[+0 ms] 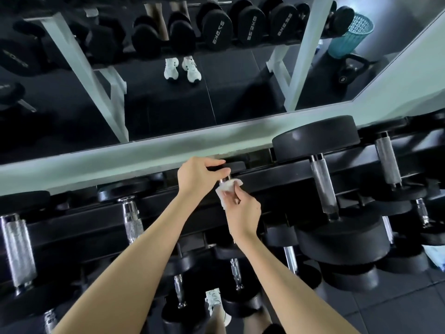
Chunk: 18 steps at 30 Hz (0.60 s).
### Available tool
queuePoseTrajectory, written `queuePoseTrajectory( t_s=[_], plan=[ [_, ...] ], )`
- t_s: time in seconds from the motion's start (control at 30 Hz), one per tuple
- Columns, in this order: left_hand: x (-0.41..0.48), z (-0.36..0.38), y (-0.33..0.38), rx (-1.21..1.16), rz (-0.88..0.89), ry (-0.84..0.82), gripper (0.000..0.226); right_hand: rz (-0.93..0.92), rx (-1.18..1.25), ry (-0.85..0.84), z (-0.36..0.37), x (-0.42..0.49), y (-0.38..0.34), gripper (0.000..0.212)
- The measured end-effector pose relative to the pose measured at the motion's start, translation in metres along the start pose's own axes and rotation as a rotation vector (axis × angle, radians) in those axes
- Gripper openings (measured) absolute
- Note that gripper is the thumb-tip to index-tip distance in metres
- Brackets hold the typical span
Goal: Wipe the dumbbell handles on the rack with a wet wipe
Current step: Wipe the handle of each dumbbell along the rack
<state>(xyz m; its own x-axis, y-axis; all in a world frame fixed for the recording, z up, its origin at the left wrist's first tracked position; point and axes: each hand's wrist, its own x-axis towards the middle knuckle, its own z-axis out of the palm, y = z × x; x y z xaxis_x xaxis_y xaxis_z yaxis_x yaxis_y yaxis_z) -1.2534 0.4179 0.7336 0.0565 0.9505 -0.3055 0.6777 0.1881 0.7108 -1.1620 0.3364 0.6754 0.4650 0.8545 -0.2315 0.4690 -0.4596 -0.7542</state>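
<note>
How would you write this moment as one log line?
step: wiping handle | right hand: holds wipe around handle | left hand: grips dumbbell far end

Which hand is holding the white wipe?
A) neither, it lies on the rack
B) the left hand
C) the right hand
C: the right hand pinches the wet wipe around the handle, while the left hand grips the dumbbell by its black end.
</note>
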Motion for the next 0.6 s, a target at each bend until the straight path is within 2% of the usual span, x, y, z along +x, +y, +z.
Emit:
queuePoseTrajectory(
  t_s=[0.17, 0.3, 0.4, 0.6],
  plan=[
    [-0.002, 0.000, 0.001, -0.004, -0.008, -0.002, 0.029, -0.010, -0.131, -0.097, -0.013, -0.008, 0.014, 0.025],
    [-0.004, 0.001, 0.002, 0.002, -0.007, 0.004, 0.028, 0.103, -0.006, -0.091, -0.005, 0.013, -0.008, 0.021],
    [-0.006, 0.004, 0.001, 0.009, -0.005, 0.038, 0.028, 0.184, 0.080, -0.081, -0.002, 0.030, -0.025, 0.033],
    [-0.004, 0.004, -0.001, -0.004, -0.013, 0.014, 0.027, 0.068, 0.169, -0.215, -0.022, 0.013, -0.001, 0.027]
  ],
)
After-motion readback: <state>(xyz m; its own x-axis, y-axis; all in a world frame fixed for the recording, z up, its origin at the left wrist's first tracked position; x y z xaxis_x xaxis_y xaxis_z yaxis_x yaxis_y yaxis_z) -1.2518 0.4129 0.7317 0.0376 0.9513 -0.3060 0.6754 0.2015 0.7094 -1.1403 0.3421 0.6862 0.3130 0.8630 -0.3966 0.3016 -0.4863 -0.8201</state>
